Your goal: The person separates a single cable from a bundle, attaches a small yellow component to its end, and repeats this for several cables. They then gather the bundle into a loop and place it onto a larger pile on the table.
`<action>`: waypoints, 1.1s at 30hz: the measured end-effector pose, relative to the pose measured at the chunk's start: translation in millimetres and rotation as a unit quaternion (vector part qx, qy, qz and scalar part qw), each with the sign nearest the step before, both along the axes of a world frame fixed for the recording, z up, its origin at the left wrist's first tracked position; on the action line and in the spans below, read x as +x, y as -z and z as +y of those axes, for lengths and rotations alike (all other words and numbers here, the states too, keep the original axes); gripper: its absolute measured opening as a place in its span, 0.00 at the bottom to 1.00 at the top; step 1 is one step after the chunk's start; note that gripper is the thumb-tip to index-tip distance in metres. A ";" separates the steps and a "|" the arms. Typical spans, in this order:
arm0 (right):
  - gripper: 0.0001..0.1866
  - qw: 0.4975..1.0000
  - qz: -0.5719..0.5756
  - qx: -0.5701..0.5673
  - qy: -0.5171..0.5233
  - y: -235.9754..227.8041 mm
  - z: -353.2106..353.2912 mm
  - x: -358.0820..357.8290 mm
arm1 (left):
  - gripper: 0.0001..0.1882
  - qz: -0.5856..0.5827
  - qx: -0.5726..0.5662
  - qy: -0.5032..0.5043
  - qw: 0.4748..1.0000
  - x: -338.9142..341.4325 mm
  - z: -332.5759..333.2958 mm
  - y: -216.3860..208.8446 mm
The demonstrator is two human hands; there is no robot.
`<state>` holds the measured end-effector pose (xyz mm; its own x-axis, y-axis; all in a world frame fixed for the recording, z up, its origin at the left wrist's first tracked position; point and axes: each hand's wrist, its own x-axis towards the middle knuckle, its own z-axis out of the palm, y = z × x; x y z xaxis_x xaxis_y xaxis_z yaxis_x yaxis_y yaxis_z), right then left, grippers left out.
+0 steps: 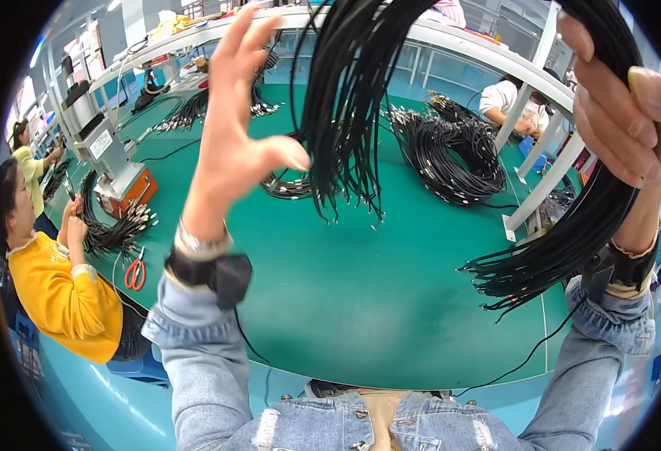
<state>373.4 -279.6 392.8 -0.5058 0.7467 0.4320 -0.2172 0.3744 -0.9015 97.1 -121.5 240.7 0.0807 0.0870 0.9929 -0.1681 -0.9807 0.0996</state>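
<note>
My right hand (623, 113) is closed around a thick bundle of thin black cables (571, 233), held up at the right. One end of the bundle fans out low over the green table, and the other arches across the top and hangs down in the middle as loose strands (349, 98) with small metal tips. Beside those hanging strands, my left hand (236, 139) is raised with fingers and thumb apart. Its thumb is near the strands, and nothing is in its grip. The top of the arch leaves the picture.
Coiled black cables (458, 161) lie on the green table (330, 293) at the back right. Left are a bench machine (101, 143), more cables (116, 225) and red-handled pliers (136, 270). A person in yellow (64, 301) sits there. White posts (544, 180) stand at right.
</note>
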 end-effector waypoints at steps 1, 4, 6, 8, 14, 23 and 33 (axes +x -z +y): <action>0.14 1.000 0.004 0.002 0.003 -0.7 -2.0 2.2 | 0.54 0.040 -0.072 0.132 0.988 5.3 5.2 -7.2; 0.14 1.000 0.014 0.003 0.020 0.3 -8.7 10.6 | 0.58 0.116 -0.234 0.357 0.897 22.0 0.5 6.5; 0.14 0.999 0.019 0.000 0.033 -0.2 -11.0 13.9 | 0.60 0.150 -0.314 0.450 0.823 33.4 -12.9 23.4; 0.14 0.999 0.024 -0.008 0.044 3.1 -6.2 19.3 | 0.56 0.242 -0.356 0.489 0.759 40.3 -32.3 44.7; 0.10 0.979 -0.073 -0.109 0.154 57.1 86.6 37.0 | 0.27 0.167 -0.487 0.650 0.559 9.9 -60.8 119.4; 0.10 0.913 -0.244 -0.202 0.259 168.3 215.7 14.3 | 0.15 0.009 -0.698 0.432 0.571 -38.3 -31.4 164.9; 0.08 0.902 -0.342 0.096 0.247 33.7 72.2 -33.8 | 0.24 0.097 -0.479 0.053 0.871 -39.3 -12.4 141.6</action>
